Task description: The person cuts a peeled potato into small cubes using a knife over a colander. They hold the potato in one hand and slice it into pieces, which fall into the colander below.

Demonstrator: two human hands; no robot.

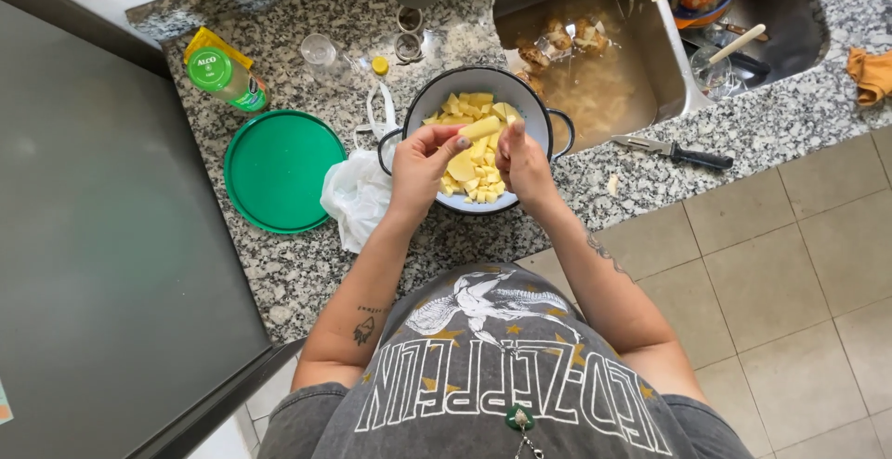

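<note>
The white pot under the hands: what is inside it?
The white pot holds yellow potato pieces. The left hand and right hand, holding one potato strip, cover the middle; the bottom is hidden.

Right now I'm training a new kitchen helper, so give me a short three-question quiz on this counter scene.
1. True or false: both hands hold one potato piece above the pot.
2. Which lies on the counter right of the pot? A) knife B) spoon C) fork
3. Fill in: left of the pot, beside the white plastic bag, lies a round ____ lid.

Key:
1. True: the left hand and right hand pinch it between them.
2. A, the black-handled knife.
3. Green; the lid lies flat.
</note>
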